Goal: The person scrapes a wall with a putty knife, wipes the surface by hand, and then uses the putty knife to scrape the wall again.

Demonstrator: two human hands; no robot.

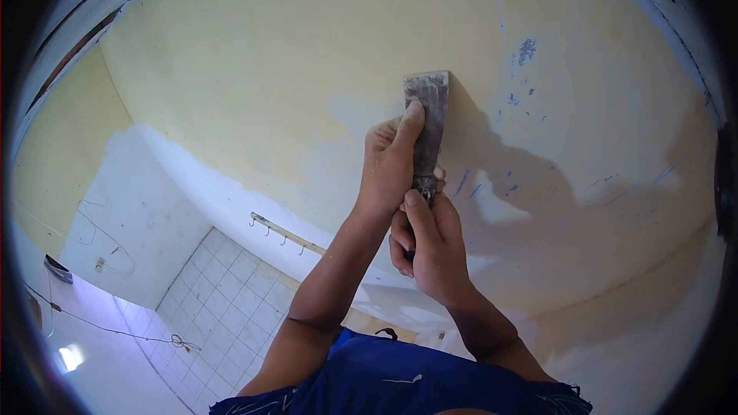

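Note:
A wide scraper (432, 119) with a worn, dusty metal blade is held up against the yellowish wall (254, 54), its broad edge at the top. My left hand (394, 157) grips the blade from the left side, thumb lying on its face. Below it, my right hand (432, 238) is closed around the dark handle, thumb near the blade's base. Right of the blade, the wall shows blue-grey scraped marks (526, 51) and the shadow of the hands and tool. A pale patch lies left of the blade.
A wooden rail with hooks (288, 232) is mounted on the wall at the lower left. Beyond it are white tiles (223, 284), a hanging cable (115, 330) and a bright light (71, 357). My blue shirt (384, 376) fills the bottom.

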